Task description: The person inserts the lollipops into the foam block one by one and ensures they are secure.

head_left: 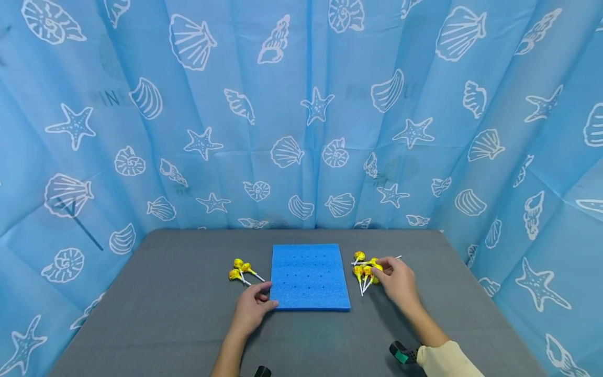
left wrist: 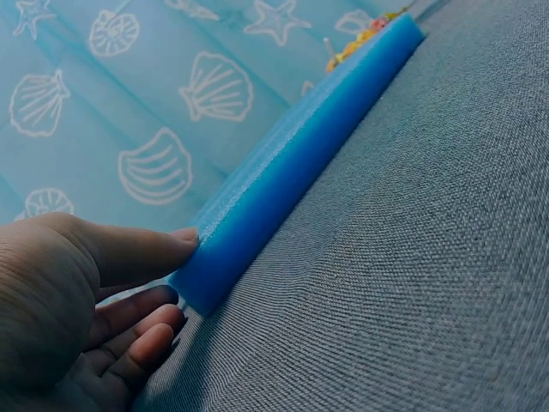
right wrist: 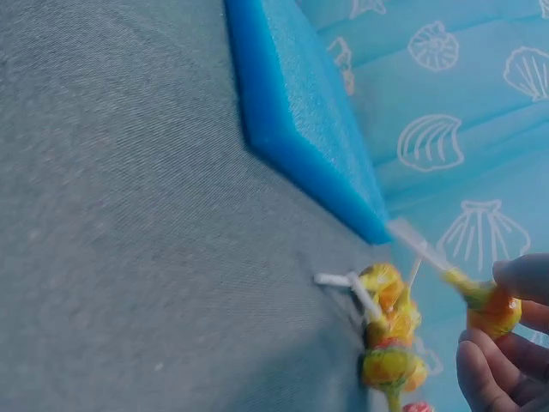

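A flat blue foam block with rows of small dark holes lies in the middle of the table. My left hand holds its near left corner, the thumb against the front edge and the other fingers by the left side. To the right of the block, my right hand pinches a yellow-wrapped lollipop by its head. In the right wrist view its white stick points up toward the left. Just beyond the fingers is a loose pile of several yellow lollipops, partly hidden by the hand.
Three more lollipops lie left of the block, their sticks toward it. Grey cloth covers the table. A blue curtain with white shell prints hangs behind and at both sides.
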Demonstrator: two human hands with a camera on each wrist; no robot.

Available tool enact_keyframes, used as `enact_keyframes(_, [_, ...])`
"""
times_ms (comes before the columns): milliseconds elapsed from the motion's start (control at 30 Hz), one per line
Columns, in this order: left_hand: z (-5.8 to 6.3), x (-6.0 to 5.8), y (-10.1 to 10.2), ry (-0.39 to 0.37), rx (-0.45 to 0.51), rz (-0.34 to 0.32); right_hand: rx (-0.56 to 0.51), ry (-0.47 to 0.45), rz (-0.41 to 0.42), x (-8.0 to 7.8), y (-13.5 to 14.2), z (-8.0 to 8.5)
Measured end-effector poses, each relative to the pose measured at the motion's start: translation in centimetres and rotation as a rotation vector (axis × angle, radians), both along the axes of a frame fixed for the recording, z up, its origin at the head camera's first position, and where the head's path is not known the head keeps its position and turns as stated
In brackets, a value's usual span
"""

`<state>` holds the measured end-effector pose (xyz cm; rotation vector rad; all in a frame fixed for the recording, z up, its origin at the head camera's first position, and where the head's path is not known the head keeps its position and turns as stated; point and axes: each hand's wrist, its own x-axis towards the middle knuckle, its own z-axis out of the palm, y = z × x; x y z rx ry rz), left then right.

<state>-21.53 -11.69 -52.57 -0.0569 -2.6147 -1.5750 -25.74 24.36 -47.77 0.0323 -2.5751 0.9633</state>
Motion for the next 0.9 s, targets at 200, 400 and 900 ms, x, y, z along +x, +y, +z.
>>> enact_keyframes(200, [0.1,0.0,0.0,-0.003,0.003,0.000,0.014,0.019,0.036,-0.4,-0.9,0.9])
enact_keyframes(400, [0.1,-0.3,0.0,-0.030,-0.013,0.023,0.003,0.067,0.082,-1.1,-1.6,1.9])
enact_keyframes(900, [0.1,-0.2,0.1,-0.020,-0.008,0.014,-0.010,0.226,0.220,-3.7,-3.2,3.4])
